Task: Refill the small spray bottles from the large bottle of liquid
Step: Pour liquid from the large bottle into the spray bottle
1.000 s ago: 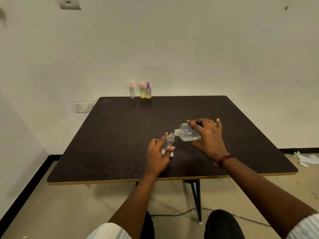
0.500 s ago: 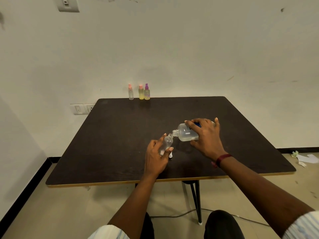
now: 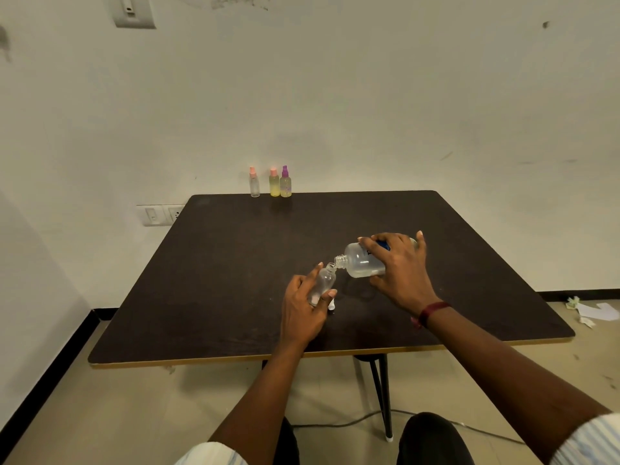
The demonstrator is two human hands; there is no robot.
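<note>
My right hand grips the large clear bottle, tipped on its side with its open neck pointing left. That neck meets the mouth of a small clear spray bottle, which my left hand holds tilted above the dark table. A small white cap lies on the table just right of my left hand. Three capped small spray bottles stand at the far table edge: a clear one, a yellow one and a purple-capped one.
The table's front edge is near my knees, and a black table leg and a cable are beneath it. Paper scraps lie on the floor at right. A wall socket is left of the table.
Both hands keep the same hold, the large bottle's neck still at the small bottle's mouth. Only the camera view shifted slightly.
</note>
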